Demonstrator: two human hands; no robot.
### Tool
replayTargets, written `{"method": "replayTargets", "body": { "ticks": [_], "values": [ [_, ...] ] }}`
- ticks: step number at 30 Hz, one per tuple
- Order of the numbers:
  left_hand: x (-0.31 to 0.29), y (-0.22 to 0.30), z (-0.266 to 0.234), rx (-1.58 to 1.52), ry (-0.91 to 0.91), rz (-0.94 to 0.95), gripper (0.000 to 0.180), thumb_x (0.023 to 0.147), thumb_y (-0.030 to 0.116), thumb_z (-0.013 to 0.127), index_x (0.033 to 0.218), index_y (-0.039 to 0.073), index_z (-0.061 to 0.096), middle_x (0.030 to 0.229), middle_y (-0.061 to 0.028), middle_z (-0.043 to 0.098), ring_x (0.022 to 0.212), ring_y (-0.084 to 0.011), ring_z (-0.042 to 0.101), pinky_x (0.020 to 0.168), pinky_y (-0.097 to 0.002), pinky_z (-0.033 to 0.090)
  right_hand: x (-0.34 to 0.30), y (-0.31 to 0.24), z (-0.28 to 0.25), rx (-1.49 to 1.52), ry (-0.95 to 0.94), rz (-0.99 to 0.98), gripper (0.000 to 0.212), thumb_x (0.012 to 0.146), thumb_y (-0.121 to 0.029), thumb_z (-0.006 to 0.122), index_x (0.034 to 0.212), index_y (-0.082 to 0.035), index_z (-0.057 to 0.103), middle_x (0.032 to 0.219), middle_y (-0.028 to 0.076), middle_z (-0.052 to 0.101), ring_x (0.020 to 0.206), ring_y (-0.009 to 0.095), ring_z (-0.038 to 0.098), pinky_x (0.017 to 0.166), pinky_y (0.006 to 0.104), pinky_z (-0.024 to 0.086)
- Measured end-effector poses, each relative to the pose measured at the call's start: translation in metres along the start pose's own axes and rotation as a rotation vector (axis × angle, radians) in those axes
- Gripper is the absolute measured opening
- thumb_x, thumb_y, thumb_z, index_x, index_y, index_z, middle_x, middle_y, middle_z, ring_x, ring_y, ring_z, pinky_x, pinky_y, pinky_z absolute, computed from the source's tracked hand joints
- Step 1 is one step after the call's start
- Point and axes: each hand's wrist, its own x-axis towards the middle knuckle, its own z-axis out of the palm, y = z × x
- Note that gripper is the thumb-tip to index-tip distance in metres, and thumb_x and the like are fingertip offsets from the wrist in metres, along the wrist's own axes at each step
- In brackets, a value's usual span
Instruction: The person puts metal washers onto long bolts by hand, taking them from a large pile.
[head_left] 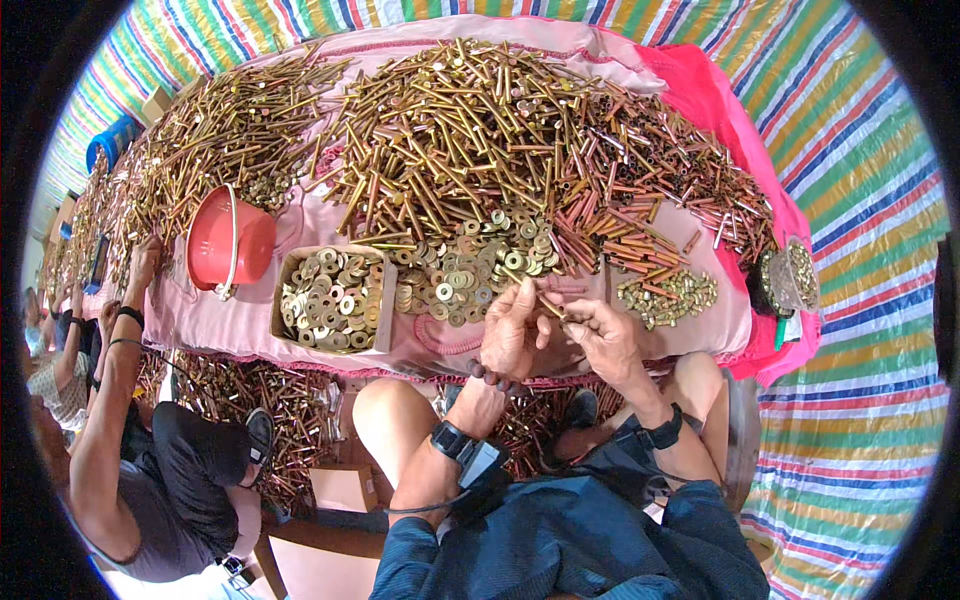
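Note:
My left hand [515, 325] is closed around a long brass-coloured bolt [547, 302], held at a slant over the near edge of the table. The fingertips of my right hand [606, 340] pinch together at the bolt's lower right end. Whatever small part may sit between those fingertips is hidden. Just beyond my left hand lies a heap of flat round washers [465, 275]. Small brass-coloured nuts [670, 297] are spread to the right of my right hand, with reddish metal sleeves [625, 240] behind them.
A cardboard box of washers [387, 305] and a red bucket [232, 240] stand to the left. Large piles of bolts [460, 130] cover the far side. A clear container [795, 275] is at the right edge. A co-worker's arm [110, 400] reaches in at left.

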Motion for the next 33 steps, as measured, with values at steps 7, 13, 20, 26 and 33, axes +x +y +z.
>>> {"method": "replayTargets", "body": {
  "ticks": [7, 13, 20, 26, 33],
  "values": [
    [-0.002, -0.013, -0.006, 0.63, 0.051, 0.379, 0.019, 0.105, 0.021, 0.055, 0.101, 0.004, 0.064, 0.087, -0.0048, 0.071, 0.062, -0.0086, 0.06, 0.052, -0.0226, 0.046, 0.0, 0.016, -0.022, 0.4, 0.105, 0.289, 0.022, 0.098, -0.011, 0.065, 0.115, 0.002, 0.062, 0.092, 0.008, 0.068, 0.078, 0.017, 0.07, 0.07, 0.0282, 0.06],
    [-0.007, -0.032, -0.015, 1.201, 0.042, 0.59, 0.023, 0.092, 0.005, 0.062, 0.114, 0.007, 0.064, 0.083, -0.0195, 0.069, 0.072, -0.03, 0.071, 0.065, -0.0375, 0.053, 0.018, -0.006, -0.007, 0.6, 0.06, 0.218, 0.019, 0.099, -0.011, 0.064, 0.114, 0.0, 0.063, 0.094, 0.007, 0.069, 0.078, 0.016, 0.07, 0.07, 0.0306, 0.061],
    [-0.009, -0.034, -0.018, 1.219, 0.008, 0.629, 0.03, 0.089, 0.001, 0.057, 0.118, 0.008, 0.063, 0.081, -0.0191, 0.068, 0.076, -0.0337, 0.071, 0.066, -0.0389, 0.054, 0.026, 0.0, 0.002, 0.592, 0.036, 0.258, 0.016, 0.097, -0.01, 0.066, 0.11, -0.002, 0.063, 0.091, 0.008, 0.07, 0.074, 0.016, 0.071, 0.066, 0.0292, 0.061],
    [-0.01, -0.034, -0.018, 1.164, 0.016, 0.611, 0.025, 0.091, 0.004, 0.061, 0.116, 0.008, 0.063, 0.078, -0.0189, 0.066, 0.071, -0.0342, 0.069, 0.064, -0.04, 0.053, 0.025, -0.01, -0.001, 0.394, 0.119, 0.271, 0.017, 0.097, -0.015, 0.068, 0.108, -0.003, 0.063, 0.082, 0.004, 0.068, 0.065, 0.012, 0.067, 0.058, 0.0236, 0.056],
    [-0.012, -0.028, -0.008, 1.125, 0.042, 0.556, 0.036, 0.096, 0.011, 0.063, 0.132, 0.009, 0.057, 0.087, -0.0128, 0.071, 0.073, -0.026, 0.071, 0.066, -0.0364, 0.054, 0.026, 0.026, -0.063, -0.362, 0.376, 0.078, 0.016, 0.093, -0.015, 0.069, 0.095, 0.001, 0.069, 0.082, 0.006, 0.069, 0.073, 0.017, 0.067, 0.064, 0.0302, 0.052]
  ]
}}
